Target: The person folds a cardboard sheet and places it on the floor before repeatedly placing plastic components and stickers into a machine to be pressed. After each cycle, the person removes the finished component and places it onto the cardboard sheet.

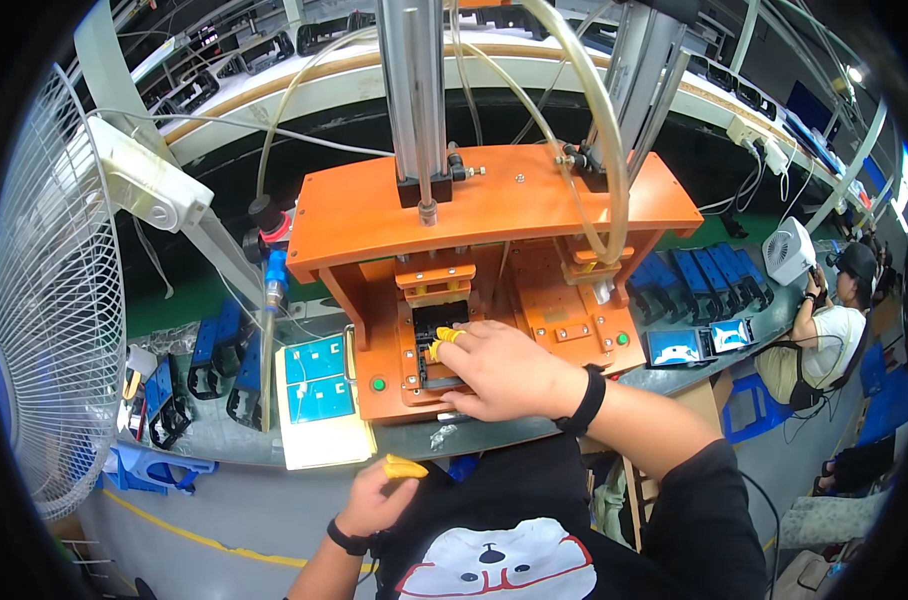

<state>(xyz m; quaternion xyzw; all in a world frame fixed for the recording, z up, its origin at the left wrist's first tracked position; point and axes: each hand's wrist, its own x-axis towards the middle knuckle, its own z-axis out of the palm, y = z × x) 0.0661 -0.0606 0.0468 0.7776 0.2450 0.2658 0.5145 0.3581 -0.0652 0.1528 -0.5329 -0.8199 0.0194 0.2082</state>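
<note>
An orange two-station press point(504, 195) stands on the bench in front of me. My right hand point(504, 370) reaches into its left station, yellow covers on the fingertips. Its fingers curl onto a black plastic part point(442, 316) seated in the orange fixture there; the fingertips are partly hidden. My left hand point(374, 500) hangs in front of the bench edge, near my shirt. Its thumb and yellow-covered forefinger are stretched out and apart, with nothing visible between them. Left of the press lie blue sheets with white marks point(316, 372) on a pale yellow pad point(329, 440).
Several blue-and-black frames point(699, 280) line the bench at right, more point(206, 345) at left. A large fan point(59, 290) fills the left side. Two steel columns point(414, 90) and hoses point(614, 150) rise above the press. At far right another person point(829, 330) sits.
</note>
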